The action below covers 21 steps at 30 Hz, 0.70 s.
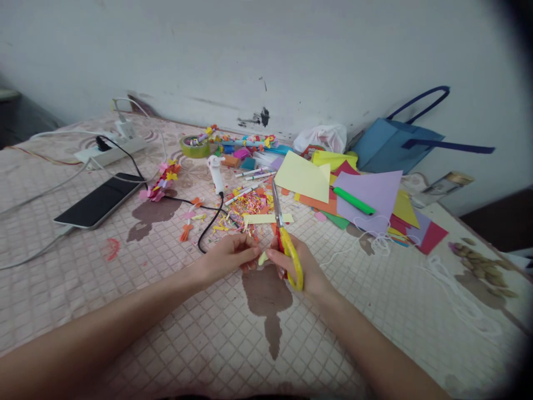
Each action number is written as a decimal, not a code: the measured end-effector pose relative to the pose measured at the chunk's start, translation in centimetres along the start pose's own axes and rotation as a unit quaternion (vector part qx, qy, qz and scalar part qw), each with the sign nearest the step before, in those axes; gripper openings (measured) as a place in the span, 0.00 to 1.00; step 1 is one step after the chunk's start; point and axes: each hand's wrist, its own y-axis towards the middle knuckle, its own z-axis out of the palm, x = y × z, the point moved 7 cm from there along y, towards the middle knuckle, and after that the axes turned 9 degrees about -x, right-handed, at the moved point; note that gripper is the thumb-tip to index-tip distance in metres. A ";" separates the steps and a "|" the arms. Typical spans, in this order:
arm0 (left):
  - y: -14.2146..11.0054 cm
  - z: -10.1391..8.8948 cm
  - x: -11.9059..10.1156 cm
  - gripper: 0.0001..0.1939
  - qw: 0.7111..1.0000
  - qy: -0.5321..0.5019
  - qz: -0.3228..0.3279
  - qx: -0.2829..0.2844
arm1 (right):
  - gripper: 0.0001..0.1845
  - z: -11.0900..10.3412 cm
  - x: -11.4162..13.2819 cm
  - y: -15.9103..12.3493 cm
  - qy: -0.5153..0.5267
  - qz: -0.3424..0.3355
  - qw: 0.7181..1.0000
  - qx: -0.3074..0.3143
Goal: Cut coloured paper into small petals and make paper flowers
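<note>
Between my two hands is a small pale yellow paper piece (262, 258). My left hand (235, 254) has its fingers closed, thumb and fingertips at the paper's left edge. With my right hand (300, 261) I hold scissors (292, 256) with yellow and red handles, blades pointing away from me, while its thumb and finger pinch the paper's right side. Just beyond the hands, a pale yellow paper strip (268, 219) lies by a heap of colourful paper scraps (245, 206). Orange paper cut-outs (185, 232) lie to the left.
A white glue gun (216, 173) with a black cord stands behind the scraps. Coloured paper sheets (368, 191) with a green cutter (353, 201) on top lie at right, near white string (378, 243). A tablet (100, 200), a power strip (110, 151) and a blue bag (393, 144) are farther out.
</note>
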 end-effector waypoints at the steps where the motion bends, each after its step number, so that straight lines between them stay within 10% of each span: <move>1: 0.0 0.0 -0.2 0.14 1.000 0.004 0.019 -0.006 | 0.16 0.0 0.0 0.0 -0.002 0.000 1.000 -0.003; 7: -0.2 0.4 -0.7 0.14 0.995 0.023 0.092 -0.016 | 0.15 -0.1 -0.5 0.3 -0.025 -0.002 0.999 -0.022; 21: -0.2 0.0 -0.3 0.13 0.995 -0.099 -0.027 -0.002 | 0.15 -0.6 0.3 0.4 -0.012 -0.009 1.000 0.025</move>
